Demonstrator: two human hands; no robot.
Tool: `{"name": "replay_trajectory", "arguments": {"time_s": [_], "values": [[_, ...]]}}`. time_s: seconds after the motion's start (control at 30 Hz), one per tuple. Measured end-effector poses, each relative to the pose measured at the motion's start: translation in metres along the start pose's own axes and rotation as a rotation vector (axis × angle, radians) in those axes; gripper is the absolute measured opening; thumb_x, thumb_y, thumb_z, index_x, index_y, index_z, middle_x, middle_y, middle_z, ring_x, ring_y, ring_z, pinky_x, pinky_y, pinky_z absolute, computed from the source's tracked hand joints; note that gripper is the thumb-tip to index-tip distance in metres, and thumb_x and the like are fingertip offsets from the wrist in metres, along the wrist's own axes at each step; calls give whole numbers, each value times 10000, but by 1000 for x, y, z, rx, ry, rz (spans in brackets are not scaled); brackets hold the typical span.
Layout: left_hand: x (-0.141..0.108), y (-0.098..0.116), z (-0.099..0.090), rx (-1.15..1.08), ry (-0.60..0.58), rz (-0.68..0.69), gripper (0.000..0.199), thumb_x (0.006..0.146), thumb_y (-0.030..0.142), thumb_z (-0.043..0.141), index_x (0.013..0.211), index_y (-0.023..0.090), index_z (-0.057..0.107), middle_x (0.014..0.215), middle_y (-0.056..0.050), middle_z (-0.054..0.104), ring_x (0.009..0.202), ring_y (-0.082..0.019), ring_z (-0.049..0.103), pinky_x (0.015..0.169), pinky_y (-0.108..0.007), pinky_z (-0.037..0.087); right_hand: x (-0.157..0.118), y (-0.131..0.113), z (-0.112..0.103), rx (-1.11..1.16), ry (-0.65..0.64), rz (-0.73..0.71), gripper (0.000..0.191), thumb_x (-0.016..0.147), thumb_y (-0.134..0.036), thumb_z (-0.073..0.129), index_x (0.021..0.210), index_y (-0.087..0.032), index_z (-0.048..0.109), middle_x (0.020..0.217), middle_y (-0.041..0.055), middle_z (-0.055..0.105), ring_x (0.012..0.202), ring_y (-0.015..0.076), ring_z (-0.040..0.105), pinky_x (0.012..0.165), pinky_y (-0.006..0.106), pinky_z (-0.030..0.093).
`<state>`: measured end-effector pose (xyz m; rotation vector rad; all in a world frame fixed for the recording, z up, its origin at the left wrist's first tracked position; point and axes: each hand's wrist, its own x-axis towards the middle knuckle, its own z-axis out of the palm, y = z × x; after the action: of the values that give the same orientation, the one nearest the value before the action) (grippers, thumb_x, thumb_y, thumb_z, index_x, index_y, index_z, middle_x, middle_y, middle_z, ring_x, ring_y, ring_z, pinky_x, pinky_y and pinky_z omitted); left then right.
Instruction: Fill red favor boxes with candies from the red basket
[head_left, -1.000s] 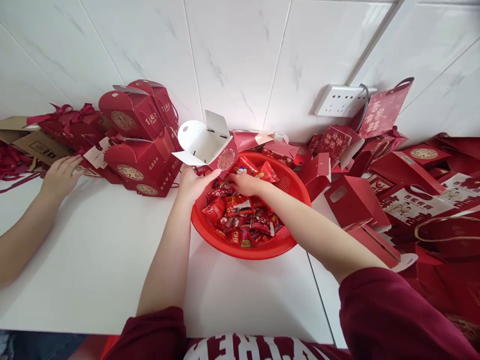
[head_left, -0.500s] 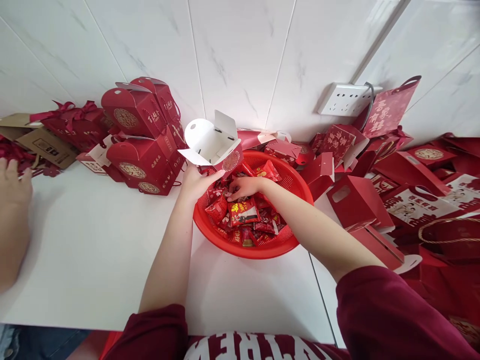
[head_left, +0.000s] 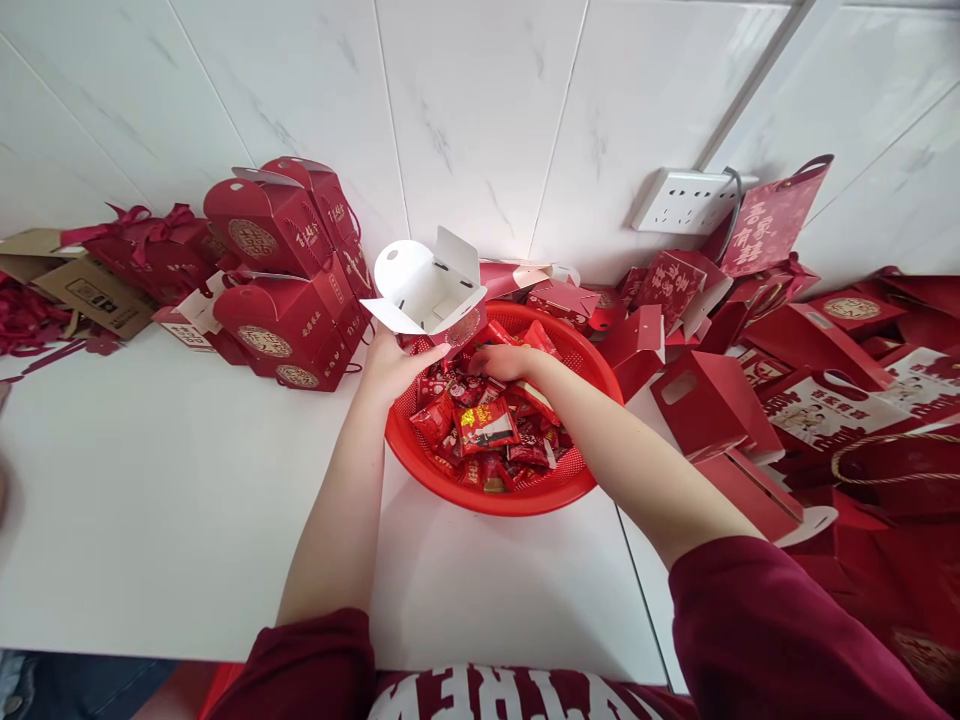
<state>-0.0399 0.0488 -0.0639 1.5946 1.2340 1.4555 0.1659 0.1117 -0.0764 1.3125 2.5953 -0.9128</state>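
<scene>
My left hand holds a red gift box by its near side, its lid flaps up and its white inside showing. The box is over the back left rim of a red plastic basket. Wrapped sweets in red packets fill the middle of the basket. Among them, at the back, is my right hand, fingers curled down into the packets. Its fingertips are partly hidden, and I cannot make out what they pinch.
Closed red gift boxes stand stacked at the left by the tiled wall. Many red boxes and bags crowd the right side. A white power strip is near the wall. A brown carton lies far left.
My right hand has shifted slightly back and right within the sweets. The box in my left hand has moved a little. Another person's hand at the far left has drawn mostly out of view.
</scene>
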Motion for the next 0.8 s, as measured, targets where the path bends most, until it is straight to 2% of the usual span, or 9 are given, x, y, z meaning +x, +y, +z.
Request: {"name": "replay_trajectory", "arguments": {"time_s": [0.1, 0.17, 0.27, 0.43, 0.53, 0.6, 0.7, 0.77, 0.8], "values": [[1, -1, -1, 16, 2, 5, 906, 600, 294, 908, 1412, 237, 510, 1348, -142, 609, 1196, -323, 633, 1086, -517, 483, -9, 2, -8, -33, -25, -22, 284, 920, -339, 629, 1097, -156, 753, 1158, 83, 750, 1055, 221, 682, 929, 292, 491], [1, -2, -1, 23, 9, 13, 911, 594, 296, 912, 1410, 240, 513, 1358, -143, 604, 1196, -324, 634, 1083, -514, 485, -15, 2, -12, -60, -69, -42, 314, 835, -384, 718, 1066, -179, 775, 1090, 60, 769, 978, 211, 696, 842, 250, 493], [1, -2, -1, 29, 1, 25, 923, 580, 302, 918, 1408, 239, 516, 1356, -143, 608, 1194, -323, 637, 1078, -508, 489, -20, -2, -12, -107, -119, -51, 356, 694, -317, 821, 1027, -194, 796, 1015, 41, 779, 912, 211, 699, 762, 237, 479], [-1, 2, -2, 42, -56, 48, 768, 664, 325, 872, 1357, 212, 562, 1361, -148, 616, 1211, -306, 632, 1065, -485, 497, -37, -27, -15, -140, -119, -25, 316, 734, -313, 786, 1023, -187, 796, 912, 42, 776, 843, 214, 694, 708, 252, 467], [-1, 6, -2, 126, -76, 89, 687, 682, 320, 857, 1304, 191, 594, 1322, -141, 644, 1219, -310, 625, 1082, -494, 476, -67, -45, -23, -146, -28, -18, 318, 805, -351, 721, 1070, -181, 763, 1021, 80, 759, 909, 242, 680, 730, 284, 467], [-1, 9, -1, 194, -103, 159, 652, 663, 284, 860, 1257, 179, 612, 1272, -130, 670, 1214, -314, 624, 1091, -485, 466, -94, -55, -26, -116, 14, -59, 297, 850, -349, 652, 1109, -224, 727, 1099, 57, 740, 942, 225, 670, 737, 281, 473], [-5, 15, 3, 229, -211, 243, 563, 659, 228, 834, 1182, 179, 629, 1196, -105, 697, 1123, -296, 665, 1017, -436, 522, -135, -67, -23, 107, 33, -237, 194, 849, -262, 623, 1031, -242, 690, 1005, 8, 734, 834, 166, 664, 695, 251, 480], [-10, 20, 4, 220, -253, 253, 621, 649, 230, 832, 1225, 195, 604, 1258, -107, 668, 1148, -302, 651, 980, -420, 544, -161, -74, -20, 213, 18, -290, 184, 877, -240, 591, 1044, -254, 666, 916, -12, 731, 760, 148, 660, 677, 247, 485], [-14, 24, 4, 218, -271, 260, 675, 651, 239, 832, 1275, 212, 577, 1313, -109, 638, 1204, -311, 622, 995, -424, 538, -173, -78, -18, 247, 12, -324, 185, 896, -245, 580, 1061, -261, 664, 940, -12, 735, 781, 147, 667, 700, 248, 493]]}}
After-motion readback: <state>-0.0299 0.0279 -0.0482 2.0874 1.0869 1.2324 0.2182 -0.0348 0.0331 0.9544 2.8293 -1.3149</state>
